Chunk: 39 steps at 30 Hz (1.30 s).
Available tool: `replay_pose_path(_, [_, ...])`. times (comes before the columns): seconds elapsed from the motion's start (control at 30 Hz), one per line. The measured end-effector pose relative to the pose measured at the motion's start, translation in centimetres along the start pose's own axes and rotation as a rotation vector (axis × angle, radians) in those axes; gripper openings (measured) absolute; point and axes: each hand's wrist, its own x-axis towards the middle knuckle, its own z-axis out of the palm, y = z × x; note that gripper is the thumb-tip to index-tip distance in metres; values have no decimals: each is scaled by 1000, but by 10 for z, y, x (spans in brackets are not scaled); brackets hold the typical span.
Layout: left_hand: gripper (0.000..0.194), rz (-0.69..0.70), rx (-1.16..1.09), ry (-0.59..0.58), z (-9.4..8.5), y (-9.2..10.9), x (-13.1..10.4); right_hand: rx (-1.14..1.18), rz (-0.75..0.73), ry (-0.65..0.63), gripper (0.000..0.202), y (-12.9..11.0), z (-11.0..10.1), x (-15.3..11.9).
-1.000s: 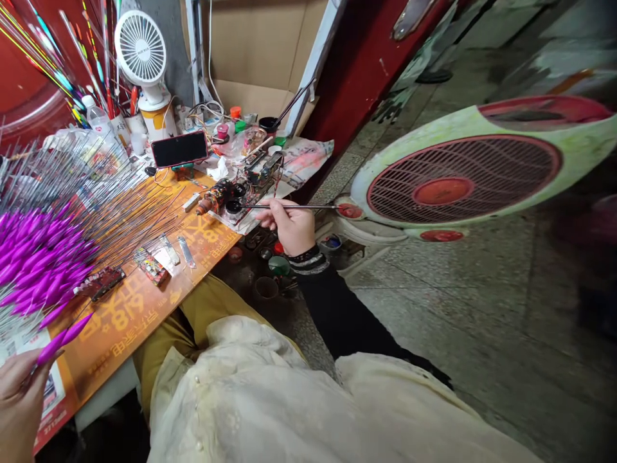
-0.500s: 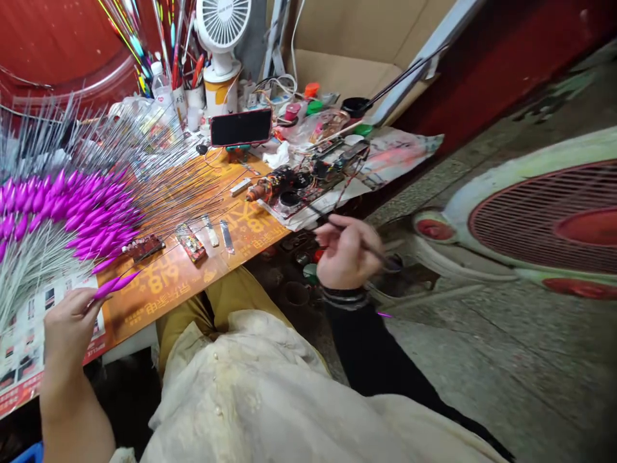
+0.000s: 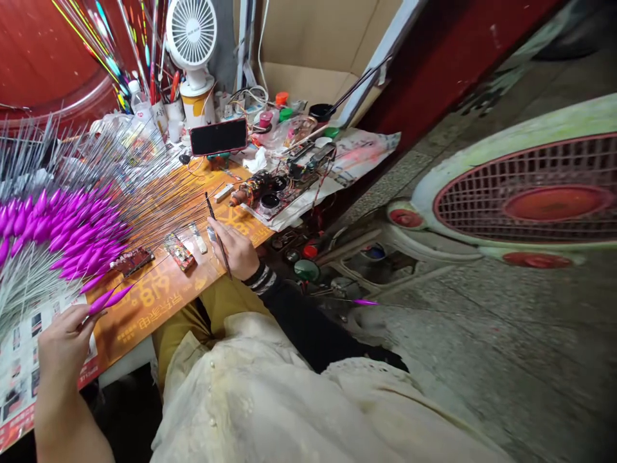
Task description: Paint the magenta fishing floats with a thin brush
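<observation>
Spanning the left of the view, an orange-covered table [image 3: 128,329] bears most of the objects. At right, apart from it, a pale floor fan [image 3: 525,199] with a reddish grille appears at a slant. A dense bundle of purple-bodied rods [image 3: 72,225] covers the table's left side; its thin stems lie in the way between the left hand [image 3: 65,341] and the white desk fan [image 3: 193,33] and propped phone [image 3: 218,137] behind. The right hand [image 3: 235,251], above the near edge, has its thumb and fingers closed about a slim dark brush [image 3: 221,243], upper end pointing away. A patterned box [image 3: 179,251] rests between the hands. The left thumb and fingers pinch two purple pieces [image 3: 116,297] at their near ends, tips apart, just beside the bundle.
</observation>
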Motion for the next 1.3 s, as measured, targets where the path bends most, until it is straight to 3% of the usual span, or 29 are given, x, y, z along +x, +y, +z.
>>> replay_pose_path(0.33, [29,-38,-29,-19,6,-4,-2,-31,37,19,60,3,3,-1])
replay_pose_path(0.9, [25,-20,6,-35,9,12,3,-122,36,101,58,7,4,-3])
replay_pose_path(1.03, [25,-28,0,-61,13,24,3,-66,28,231,50,-3,2,-20])
replay_pose_path(1.13, [25,-40,-23,-86,15,28,1,26,-86,339,46,-20,7,-43])
replay_pose_path(1.3, [19,-60,-67,-109,16,31,-3,260,-410,99,52,-63,36,-80])
